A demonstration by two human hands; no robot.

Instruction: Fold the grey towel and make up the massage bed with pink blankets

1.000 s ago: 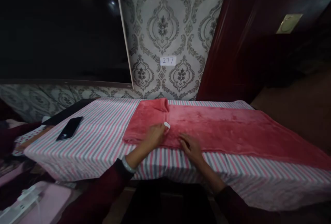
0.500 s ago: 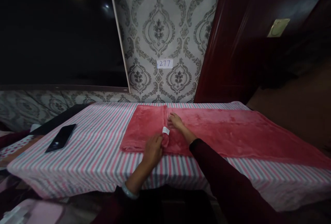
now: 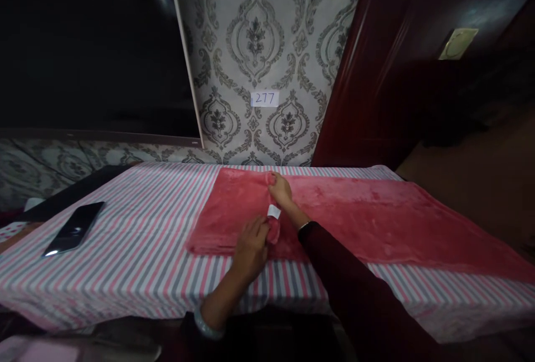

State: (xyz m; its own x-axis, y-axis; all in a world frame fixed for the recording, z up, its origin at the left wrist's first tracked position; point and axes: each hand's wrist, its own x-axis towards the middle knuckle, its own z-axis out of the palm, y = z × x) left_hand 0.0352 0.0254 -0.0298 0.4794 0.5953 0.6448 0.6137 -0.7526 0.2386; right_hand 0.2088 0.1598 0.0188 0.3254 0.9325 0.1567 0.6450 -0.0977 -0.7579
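Observation:
A red plush blanket (image 3: 359, 214) lies spread over a table with a pink, grey and white striped cloth (image 3: 146, 239); its left end is folded over. My left hand (image 3: 252, 242) is closed on the near edge of that fold, next to a small white label (image 3: 273, 211). My right hand (image 3: 279, 188) reaches across to the far edge of the fold, fingers curled onto the cloth there. Both arms wear dark red sleeves; a pale bangle (image 3: 204, 326) sits on my left wrist.
A black phone (image 3: 74, 228) lies on the striped cloth at the left. A dark flat object (image 3: 71, 195) rests at the table's far left edge. Patterned wallpaper with a paper tag "277" (image 3: 264, 98) is behind; a dark red curtain (image 3: 376, 61) hangs at right.
My right hand has moved from the blanket's near edge across to the far edge of the fold. My left hand has stayed on the near edge. The view has shifted slightly right.

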